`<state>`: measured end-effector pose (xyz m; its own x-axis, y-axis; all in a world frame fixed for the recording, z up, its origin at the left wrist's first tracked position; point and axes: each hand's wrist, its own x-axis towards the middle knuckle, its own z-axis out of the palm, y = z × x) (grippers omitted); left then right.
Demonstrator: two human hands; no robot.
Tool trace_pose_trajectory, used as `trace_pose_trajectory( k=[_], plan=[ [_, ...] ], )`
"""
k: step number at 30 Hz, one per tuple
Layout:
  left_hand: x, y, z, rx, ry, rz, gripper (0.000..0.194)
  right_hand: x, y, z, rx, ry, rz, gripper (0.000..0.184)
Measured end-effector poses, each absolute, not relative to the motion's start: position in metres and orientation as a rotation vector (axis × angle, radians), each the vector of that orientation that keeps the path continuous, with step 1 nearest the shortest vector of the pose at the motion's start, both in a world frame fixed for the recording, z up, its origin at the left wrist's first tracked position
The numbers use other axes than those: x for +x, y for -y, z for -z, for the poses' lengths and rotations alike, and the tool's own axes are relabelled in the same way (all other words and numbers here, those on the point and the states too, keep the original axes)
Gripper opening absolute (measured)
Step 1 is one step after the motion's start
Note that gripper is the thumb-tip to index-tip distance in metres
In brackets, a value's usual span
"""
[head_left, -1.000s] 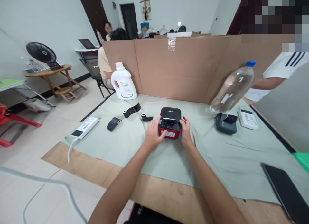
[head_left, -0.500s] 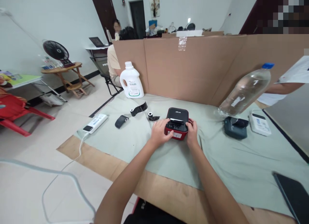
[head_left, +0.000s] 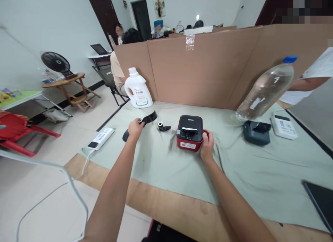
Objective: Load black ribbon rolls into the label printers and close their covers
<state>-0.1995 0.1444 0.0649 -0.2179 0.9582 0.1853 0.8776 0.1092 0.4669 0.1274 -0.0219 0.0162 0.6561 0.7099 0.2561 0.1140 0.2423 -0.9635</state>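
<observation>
Black strip slants lengthwise away rightward; left fingers bunch at near end, grip unclear; right fingers, half-curled, touch printer.

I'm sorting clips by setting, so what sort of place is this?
Probably an indoor room used as an improvised workspace: a cardboard screen stands at the far side of a cloth-covered table, with an electric fan and an open laptop farther back.

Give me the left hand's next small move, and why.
Probably close the left hand on the longer black strip: its fingertips are at the strip's white-cored end, with no clear grip visible, while the right hand touches the red-and-black box.
</observation>
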Motion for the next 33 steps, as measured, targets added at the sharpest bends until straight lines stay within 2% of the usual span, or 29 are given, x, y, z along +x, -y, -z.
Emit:
trace_pose_trajectory(
  k=[3,9,12,15,19,21,24,29,33],
  plan=[
    [-0.21,-0.129,-0.061,1.912,-2.202,-0.715,0.039,0.127,0.022,-0.017,-1.286,0.785,-0.475,0.04],
    [-0.223,-0.053,-0.054,1.857,-2.255,-0.732,0.039,0.127,0.024,-0.017,-1.291,0.771,-0.496,0.036],
    [-0.22,-0.043,-0.063,1.837,-2.296,-0.742,0.049,0.127,0.024,-0.015,-1.294,0.755,-0.498,0.034],
    [-0.193,-0.061,-0.079,2.083,-2.169,-0.832,0.06,0.127,0.024,-0.014,-1.277,0.74,-0.521,0.035],
    [-0.139,-0.101,-0.092,2.548,-1.624,-0.482,0.051,0.127,0.023,-0.014,-1.274,0.752,-0.55,0.036],
    [-0.124,-0.112,-0.092,2.619,-1.539,-0.276,0.046,0.126,0.024,-0.016,-1.274,0.751,-0.554,0.036],
    [-0.129,-0.107,-0.089,2.659,-1.585,-0.169,0.039,0.126,0.025,-0.016,-1.266,0.755,-0.564,0.034],
    [-0.17,-0.07,-0.085,2.677,-1.709,-0.183,0.035,0.127,0.023,-0.012,-1.27,0.771,-0.55,0.034],
    [-0.156,-0.053,-0.085,2.572,-1.662,-0.557,0.037,0.127,0.025,-0.013,-1.278,0.75,-0.562,0.037]
  ],
)
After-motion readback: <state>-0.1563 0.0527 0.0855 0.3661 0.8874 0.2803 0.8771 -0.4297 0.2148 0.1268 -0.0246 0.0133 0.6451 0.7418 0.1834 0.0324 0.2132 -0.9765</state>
